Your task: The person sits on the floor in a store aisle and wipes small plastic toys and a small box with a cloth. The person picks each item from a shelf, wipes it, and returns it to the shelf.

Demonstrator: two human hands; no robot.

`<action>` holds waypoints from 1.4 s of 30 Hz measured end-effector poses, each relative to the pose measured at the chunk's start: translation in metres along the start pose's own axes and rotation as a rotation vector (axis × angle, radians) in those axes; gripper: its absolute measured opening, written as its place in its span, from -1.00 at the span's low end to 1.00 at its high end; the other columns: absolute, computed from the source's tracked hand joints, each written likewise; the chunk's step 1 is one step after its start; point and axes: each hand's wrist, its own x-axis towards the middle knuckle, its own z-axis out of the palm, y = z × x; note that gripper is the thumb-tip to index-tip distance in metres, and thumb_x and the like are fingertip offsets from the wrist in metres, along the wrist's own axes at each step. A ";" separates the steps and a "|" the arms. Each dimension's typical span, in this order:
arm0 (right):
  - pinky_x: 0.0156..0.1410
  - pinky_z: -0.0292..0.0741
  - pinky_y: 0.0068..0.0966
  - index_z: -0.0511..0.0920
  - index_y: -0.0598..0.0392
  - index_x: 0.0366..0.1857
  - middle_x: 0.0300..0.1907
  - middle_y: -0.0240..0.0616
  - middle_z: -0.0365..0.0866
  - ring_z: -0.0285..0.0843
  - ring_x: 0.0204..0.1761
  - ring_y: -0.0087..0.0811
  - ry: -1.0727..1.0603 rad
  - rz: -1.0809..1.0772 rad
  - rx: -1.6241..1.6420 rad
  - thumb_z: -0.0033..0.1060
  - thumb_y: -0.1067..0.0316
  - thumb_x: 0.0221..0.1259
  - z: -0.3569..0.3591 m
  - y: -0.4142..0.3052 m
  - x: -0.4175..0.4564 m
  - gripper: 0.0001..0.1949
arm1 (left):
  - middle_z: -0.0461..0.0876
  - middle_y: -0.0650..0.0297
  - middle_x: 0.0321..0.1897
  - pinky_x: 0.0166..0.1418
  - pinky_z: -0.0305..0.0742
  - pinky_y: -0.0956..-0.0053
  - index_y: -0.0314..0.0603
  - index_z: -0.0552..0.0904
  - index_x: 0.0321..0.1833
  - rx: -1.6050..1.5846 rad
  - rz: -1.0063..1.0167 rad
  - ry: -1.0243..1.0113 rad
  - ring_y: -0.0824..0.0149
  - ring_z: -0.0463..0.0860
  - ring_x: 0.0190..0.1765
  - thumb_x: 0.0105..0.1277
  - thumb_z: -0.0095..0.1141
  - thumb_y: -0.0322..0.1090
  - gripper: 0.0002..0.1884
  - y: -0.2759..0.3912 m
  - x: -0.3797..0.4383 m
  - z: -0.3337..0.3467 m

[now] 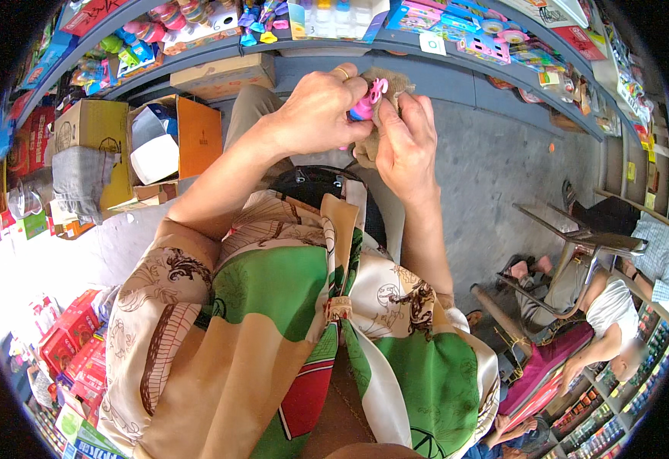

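Observation:
My left hand (326, 112) grips a small pink and blue plastic toy (366, 104), with a ring on one finger. Much of the toy is covered by my fingers, so its exact kind is unclear. In my right hand (409, 140) a brown cloth (389, 80) is bunched, pressed up against the toy's pink end. Both hands are raised side by side in front of the lower shelf. Just beyond them stands a shelf (460, 54) loaded with colourful packaged goods.
Open cardboard boxes (200, 137) stand at the left, a grey cloth (82, 178) draped over one. Red cartons (76, 338) are stacked at lower left. At the right are a metal-framed stool (581, 238) and several people (612, 310). An orange dot (551, 147) lies on the grey floor.

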 end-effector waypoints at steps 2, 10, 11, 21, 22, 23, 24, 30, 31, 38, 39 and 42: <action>-0.22 0.42 -0.28 0.53 0.22 -0.28 -0.27 -0.02 0.42 0.38 -0.25 -0.07 -0.027 -0.016 -0.013 0.09 0.61 -0.29 0.000 -0.004 0.000 -0.68 | 0.48 -0.06 -0.51 -0.39 0.45 0.21 -0.34 0.46 -0.53 0.030 -0.042 0.024 -0.03 0.53 -0.44 -0.18 0.19 -0.31 -0.75 -0.004 0.000 0.001; -0.22 0.40 -0.54 0.52 0.31 -0.27 -0.36 -0.23 0.53 0.44 -0.37 -0.42 0.273 0.409 0.398 0.08 0.58 0.07 -0.017 0.006 -0.010 -0.86 | 0.54 0.22 -0.36 -0.37 0.45 0.54 -0.25 0.60 -0.27 -0.339 -0.078 0.090 0.35 0.52 -0.45 -0.08 0.32 -0.41 -0.72 -0.002 -0.007 -0.020; -0.22 0.38 -0.61 0.52 0.33 -0.25 -0.34 -0.30 0.53 0.42 -0.36 -0.54 0.324 0.555 0.543 0.08 0.58 0.10 -0.019 0.005 -0.010 -0.86 | 0.55 0.24 -0.34 -0.37 0.44 0.56 -0.25 0.60 -0.27 -0.376 -0.072 0.087 0.40 0.52 -0.43 -0.07 0.33 -0.40 -0.72 0.001 -0.008 -0.023; -0.08 0.40 -0.60 0.47 0.28 -0.15 -0.24 -0.26 0.51 0.45 -0.22 -0.50 0.161 0.466 0.801 0.39 0.54 -0.20 -0.001 -0.011 -0.013 -0.58 | 0.58 0.31 -0.26 -0.37 0.42 0.70 -0.26 0.54 0.01 -0.771 -0.058 0.063 0.57 0.52 -0.37 0.06 0.26 -0.42 -0.60 -0.007 -0.011 -0.012; -0.09 0.41 -0.60 0.47 0.27 -0.16 -0.24 -0.26 0.52 0.45 -0.22 -0.52 0.162 0.484 0.749 0.38 0.55 -0.18 0.001 -0.012 -0.011 -0.60 | 0.57 0.30 -0.25 -0.36 0.43 0.70 -0.26 0.52 0.04 -0.755 -0.052 0.064 0.58 0.52 -0.37 0.08 0.25 -0.43 -0.58 -0.005 -0.010 -0.011; -0.09 0.41 -0.61 0.48 0.26 -0.17 -0.24 -0.26 0.52 0.45 -0.22 -0.54 0.162 0.502 0.696 0.38 0.55 -0.17 0.003 -0.012 -0.010 -0.61 | 0.56 0.29 -0.23 -0.36 0.44 0.69 -0.27 0.50 0.07 -0.738 -0.047 0.065 0.58 0.52 -0.36 0.09 0.24 -0.43 -0.56 -0.003 -0.009 -0.009; -0.10 0.42 -0.62 0.48 0.25 -0.17 -0.24 -0.26 0.53 0.45 -0.21 -0.55 0.174 0.535 0.716 0.37 0.55 -0.16 0.004 -0.012 -0.009 -0.62 | 0.55 0.27 -0.22 -0.36 0.45 0.69 -0.26 0.50 0.08 -0.703 -0.048 0.100 0.59 0.52 -0.36 0.06 0.28 -0.41 -0.53 -0.003 -0.010 -0.007; -0.13 0.44 -0.64 0.50 0.26 -0.21 -0.29 -0.29 0.56 0.47 -0.24 -0.60 0.246 0.487 0.730 0.33 0.55 -0.09 0.009 -0.013 -0.007 -0.70 | 0.55 0.24 -0.18 -0.30 0.48 0.67 -0.34 0.45 0.09 -0.759 -0.156 0.182 0.58 0.52 -0.32 -0.08 0.39 -0.41 -0.40 -0.008 -0.014 -0.001; -0.12 0.44 -0.64 0.50 0.27 -0.22 -0.29 -0.29 0.57 0.47 -0.23 -0.59 0.261 0.528 0.765 0.32 0.55 -0.09 0.008 -0.012 -0.008 -0.71 | 0.56 0.25 -0.18 -0.27 0.48 0.66 -0.36 0.45 0.08 -0.862 -0.214 0.184 0.58 0.52 -0.30 -0.08 0.39 -0.42 -0.40 -0.005 -0.015 -0.004; 0.05 0.34 -0.51 0.54 0.30 -0.17 -0.24 -0.20 0.59 0.47 -0.18 -0.46 0.232 0.463 0.852 0.31 0.43 -0.05 -0.006 0.001 -0.001 -0.68 | 0.49 0.15 0.03 0.12 0.42 0.43 -0.40 0.40 0.13 -1.004 -0.186 -0.105 0.37 0.49 0.04 -0.01 0.22 -0.66 -0.44 -0.010 -0.022 -0.014; -0.02 0.32 -0.53 0.54 0.29 -0.15 -0.26 -0.21 0.59 0.44 -0.22 -0.46 0.175 0.365 0.854 0.36 0.42 -0.11 -0.008 0.001 0.005 -0.63 | 0.49 0.15 0.03 0.12 0.42 0.43 -0.40 0.40 0.12 -1.065 -0.200 -0.164 0.36 0.50 0.04 0.01 0.20 -0.67 -0.46 -0.011 -0.023 -0.013; -0.17 0.30 -0.57 0.56 0.25 -0.13 -0.29 -0.25 0.56 0.39 -0.31 -0.48 0.038 0.193 0.857 0.46 0.42 -0.27 -0.009 0.005 0.012 -0.53 | 0.59 0.17 -0.19 -0.07 0.50 0.54 -0.49 0.43 0.07 -1.181 -0.236 -0.204 0.43 0.57 -0.18 -0.01 0.22 -0.64 -0.50 -0.015 -0.018 -0.012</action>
